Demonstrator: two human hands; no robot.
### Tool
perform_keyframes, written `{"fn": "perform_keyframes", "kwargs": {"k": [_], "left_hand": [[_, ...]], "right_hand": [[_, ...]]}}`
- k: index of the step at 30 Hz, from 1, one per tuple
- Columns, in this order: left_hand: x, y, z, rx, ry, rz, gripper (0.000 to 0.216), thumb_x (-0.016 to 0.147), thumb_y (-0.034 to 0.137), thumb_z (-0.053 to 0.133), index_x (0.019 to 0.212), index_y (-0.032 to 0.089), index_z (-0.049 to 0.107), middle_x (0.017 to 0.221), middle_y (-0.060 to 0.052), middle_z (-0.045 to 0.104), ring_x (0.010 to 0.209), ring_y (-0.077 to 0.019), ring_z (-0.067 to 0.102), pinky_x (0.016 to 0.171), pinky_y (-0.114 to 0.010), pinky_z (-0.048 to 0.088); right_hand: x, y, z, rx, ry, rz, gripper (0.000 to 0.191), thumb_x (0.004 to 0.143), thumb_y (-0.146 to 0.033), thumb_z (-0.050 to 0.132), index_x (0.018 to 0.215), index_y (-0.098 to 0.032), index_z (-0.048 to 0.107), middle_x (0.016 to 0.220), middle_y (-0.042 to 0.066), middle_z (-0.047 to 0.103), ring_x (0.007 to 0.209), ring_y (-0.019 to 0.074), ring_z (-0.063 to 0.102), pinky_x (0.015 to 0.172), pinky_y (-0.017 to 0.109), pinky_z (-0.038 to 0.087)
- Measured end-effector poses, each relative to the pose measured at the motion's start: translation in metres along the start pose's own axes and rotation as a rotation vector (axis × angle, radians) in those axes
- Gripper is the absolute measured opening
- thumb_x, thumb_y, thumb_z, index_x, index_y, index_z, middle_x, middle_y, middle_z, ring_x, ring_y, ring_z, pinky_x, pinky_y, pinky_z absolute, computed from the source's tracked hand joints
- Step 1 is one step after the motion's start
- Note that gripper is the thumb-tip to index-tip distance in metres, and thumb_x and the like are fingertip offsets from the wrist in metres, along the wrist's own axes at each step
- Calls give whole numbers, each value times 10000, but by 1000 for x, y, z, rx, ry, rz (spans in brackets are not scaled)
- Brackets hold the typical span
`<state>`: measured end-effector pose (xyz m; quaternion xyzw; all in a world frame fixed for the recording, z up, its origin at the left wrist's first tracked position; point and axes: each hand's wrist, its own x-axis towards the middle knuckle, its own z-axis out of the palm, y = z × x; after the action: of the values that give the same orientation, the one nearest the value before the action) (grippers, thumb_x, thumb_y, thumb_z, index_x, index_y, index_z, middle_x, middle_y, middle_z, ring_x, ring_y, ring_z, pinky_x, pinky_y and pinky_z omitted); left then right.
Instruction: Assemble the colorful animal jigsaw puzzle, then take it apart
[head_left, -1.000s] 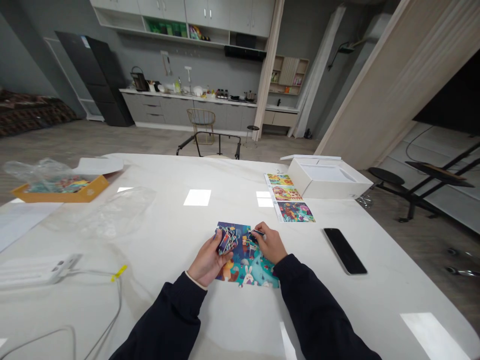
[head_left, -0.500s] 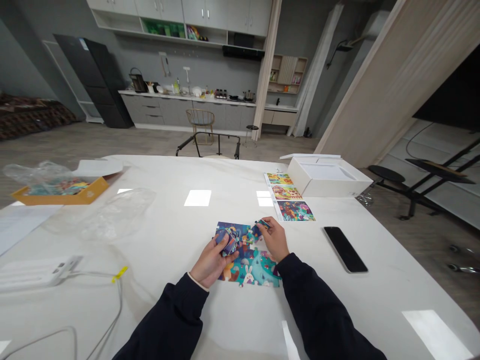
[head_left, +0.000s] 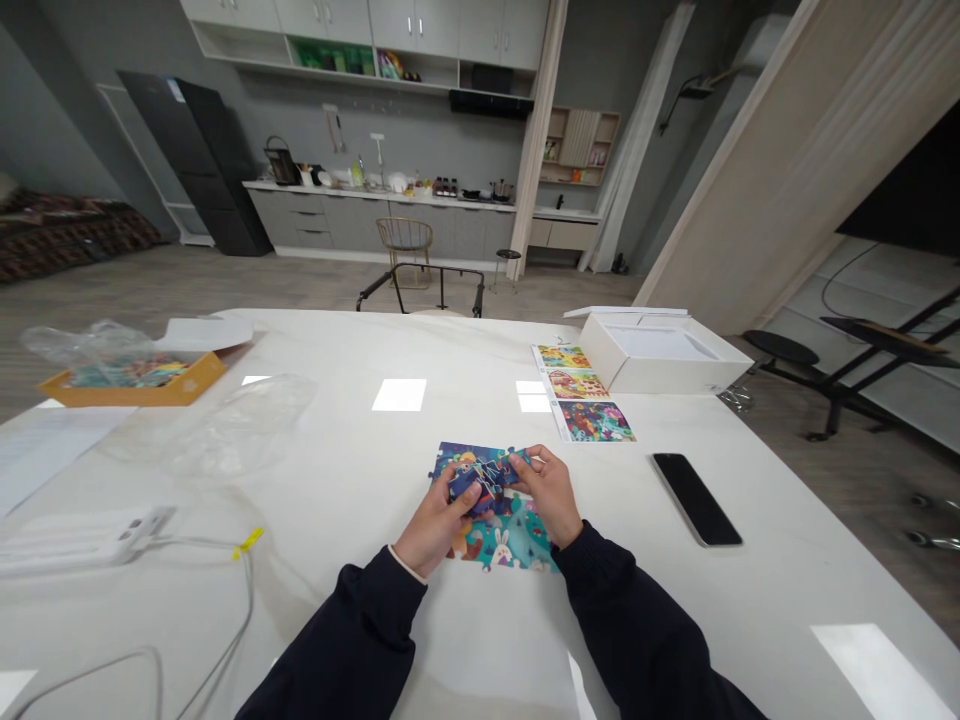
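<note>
My left hand point(head_left: 436, 520) is closed around a small stack of jigsaw puzzle pieces point(head_left: 480, 484), dark blue with pale edges. Between the thumb and fingers of my right hand point(head_left: 551, 492) is a single puzzle piece point(head_left: 519, 464), held right beside the stack. Under both hands lies a partly joined jigsaw point(head_left: 516, 536), with a white rabbit on teal along its near side and dark blue pieces at its far left. The hands and the stack hide the jigsaw's middle.
A picture sheet point(head_left: 598, 421) lies beyond my right hand, beside an open white box point(head_left: 660, 365). A phone point(head_left: 696, 500) is at the right. To the left are a clear plastic bag point(head_left: 247, 425), a yellow box of pieces point(head_left: 187, 383), and a white power strip point(head_left: 97, 540) with a cable.
My right hand has brought its piece in from the jigsaw's far right toward the stack. My left hand has shifted slightly right, and the stack is fanned differently. The view has moved a little.
</note>
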<state>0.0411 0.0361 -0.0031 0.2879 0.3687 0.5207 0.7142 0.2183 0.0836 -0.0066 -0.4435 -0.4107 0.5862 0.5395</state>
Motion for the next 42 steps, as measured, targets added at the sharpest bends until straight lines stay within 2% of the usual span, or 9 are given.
{"fn": "perform_keyframes", "kwargs": {"k": [10, 14, 19, 22, 24, 27, 30, 35, 42], "left_hand": [[-2, 1, 1, -10, -33, -28, 573, 739, 401, 905, 1204, 191, 643, 1178, -121, 710, 1028, -267, 719, 869, -390, 606], [-1, -3, 1, -14, -12, 4, 603, 729, 407, 911, 1218, 190, 633, 1191, -129, 704, 1050, -276, 709, 845, -370, 605], [2, -7, 0, 30, 21, 48, 638, 731, 414, 904, 1247, 189, 604, 1142, -124, 712, 1010, -269, 720, 807, -345, 603], [6, -5, -4, 2, 60, 99, 622, 744, 428, 891, 1246, 190, 612, 1146, -116, 713, 1000, -257, 723, 821, -344, 601], [8, -2, -8, -49, 97, 132, 578, 742, 427, 892, 1200, 189, 632, 1134, -103, 717, 993, -241, 719, 850, -349, 598], [12, 1, -13, -119, 152, 172, 531, 720, 408, 910, 1125, 182, 653, 1067, -78, 727, 964, -216, 713, 894, -371, 592], [14, 0, -15, -144, 163, 173, 506, 719, 404, 912, 1089, 172, 658, 1043, -76, 731, 955, -215, 715, 915, -391, 592], [12, -4, -10, -106, 142, 101, 518, 709, 406, 920, 1090, 165, 665, 1081, -96, 738, 965, -242, 734, 901, -394, 600], [12, -7, -12, -44, 125, 72, 550, 717, 417, 915, 1132, 164, 658, 1127, -120, 736, 969, -253, 740, 840, -374, 617]], "right_hand": [[8, 3, -10, 112, 81, 5, 435, 659, -517, 917, 761, -201, 636, 719, 15, 736, 709, 191, 704, 698, 333, 599], [5, 10, -7, -65, -27, 1, 398, 692, -536, 882, 777, -167, 760, 742, 35, 732, 674, 174, 645, 612, 291, 541], [1, 10, -3, -175, -159, 3, 458, 819, -613, 736, 871, -164, 809, 848, 81, 758, 745, 241, 680, 708, 397, 591], [12, 4, -7, -402, -145, -189, 447, 931, -553, 612, 1131, -189, 778, 1033, 104, 744, 905, 269, 693, 831, 443, 589], [23, 1, -9, -661, -120, -358, 444, 904, -441, 670, 1271, -194, 712, 1172, 128, 698, 1078, 299, 651, 960, 474, 543], [35, 4, -8, -1011, -176, -480, 403, 788, -292, 776, 1165, -155, 733, 1189, 166, 652, 1160, 340, 576, 1046, 502, 472], [39, 11, -4, -1124, -199, -476, 290, 740, -204, 784, 1016, -159, 711, 1062, 141, 654, 1076, 324, 576, 988, 474, 482], [40, 13, -1, -943, -117, -342, 271, 675, -163, 751, 891, -219, 596, 890, 31, 671, 873, 247, 610, 791, 366, 489], [48, 14, -9, -467, -193, -155, 282, 712, -340, 776, 795, -240, 526, 661, -40, 657, 654, 194, 652, 642, 299, 481]]}}
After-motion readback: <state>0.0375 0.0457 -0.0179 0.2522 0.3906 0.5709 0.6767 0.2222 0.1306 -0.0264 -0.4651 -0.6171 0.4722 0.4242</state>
